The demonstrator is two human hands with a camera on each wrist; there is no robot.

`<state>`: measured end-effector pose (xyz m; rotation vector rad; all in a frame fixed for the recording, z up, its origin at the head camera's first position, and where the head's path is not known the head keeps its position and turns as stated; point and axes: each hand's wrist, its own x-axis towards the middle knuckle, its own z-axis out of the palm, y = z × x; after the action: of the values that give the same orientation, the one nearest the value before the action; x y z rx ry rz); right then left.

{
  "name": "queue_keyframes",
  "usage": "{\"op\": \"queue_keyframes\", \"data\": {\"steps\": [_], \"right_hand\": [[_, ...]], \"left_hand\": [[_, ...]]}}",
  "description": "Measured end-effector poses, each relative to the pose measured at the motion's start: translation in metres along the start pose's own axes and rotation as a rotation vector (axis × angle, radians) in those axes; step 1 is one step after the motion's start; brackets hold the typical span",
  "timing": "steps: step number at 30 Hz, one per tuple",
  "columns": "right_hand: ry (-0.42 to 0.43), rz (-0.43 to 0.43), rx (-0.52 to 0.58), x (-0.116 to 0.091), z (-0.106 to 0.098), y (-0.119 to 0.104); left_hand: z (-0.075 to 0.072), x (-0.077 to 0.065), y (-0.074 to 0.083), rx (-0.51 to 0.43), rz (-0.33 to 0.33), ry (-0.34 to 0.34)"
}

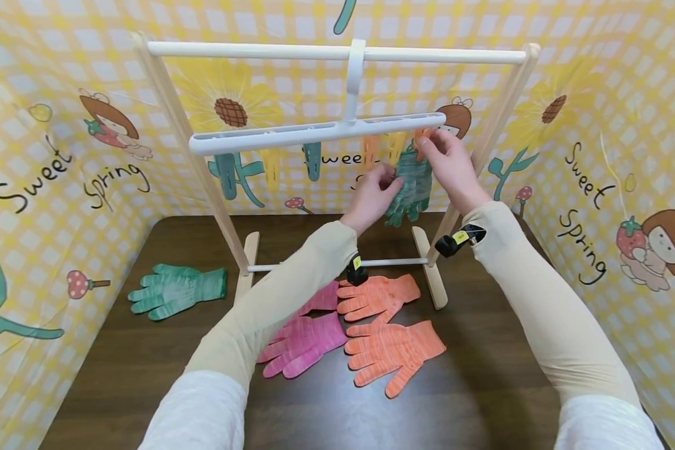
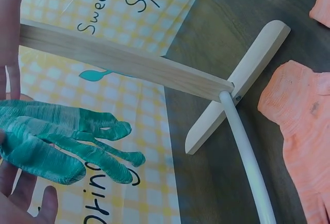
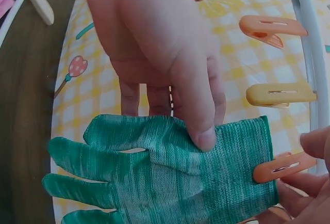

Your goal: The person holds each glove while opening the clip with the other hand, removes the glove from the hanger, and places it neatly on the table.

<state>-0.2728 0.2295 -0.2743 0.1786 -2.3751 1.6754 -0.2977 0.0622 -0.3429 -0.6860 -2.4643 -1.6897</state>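
A green knitted glove [image 1: 413, 184] hangs fingers down beneath the right end of a light grey clip hanger [image 1: 292, 132]. My left hand [image 1: 374, 197] pinches the glove's side, thumb on the front face and fingers behind, as the right wrist view shows. At the end orange clip [image 3: 283, 167], my right hand [image 1: 452, 164] pinches the clip between thumb and fingers. That clip's tip overlaps the glove's cuff. In the left wrist view the glove [image 2: 62, 141] dangles with its fingers apart.
A wooden rack [image 1: 174, 125] carries the hanger on its white top bar [image 1: 259, 50]. Other clips, such as a yellow clip [image 1: 271, 167], hang along it. On the dark table lie another green glove [image 1: 177, 290], pink gloves [image 1: 304, 344] and orange gloves [image 1: 388, 350]. Patterned cloth surrounds the table.
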Motion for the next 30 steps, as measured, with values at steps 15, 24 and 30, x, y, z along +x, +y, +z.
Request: {"op": "queue_keyframes", "data": {"steps": [15, 24, 30], "right_hand": [[-0.001, 0.027, 0.253, 0.0020, -0.0003, 0.0054], [-0.046, 0.074, 0.372, 0.0014, -0.0004, 0.0072], [-0.052, 0.077, 0.432, 0.0003, 0.0006, 0.0044]], "left_hand": [[0.0033, -0.0042, 0.0049, -0.092, 0.033, -0.074], [0.0018, -0.0068, 0.0034, -0.071, 0.061, -0.046], [-0.0015, -0.0093, 0.0036, -0.081, 0.058, -0.046]]}}
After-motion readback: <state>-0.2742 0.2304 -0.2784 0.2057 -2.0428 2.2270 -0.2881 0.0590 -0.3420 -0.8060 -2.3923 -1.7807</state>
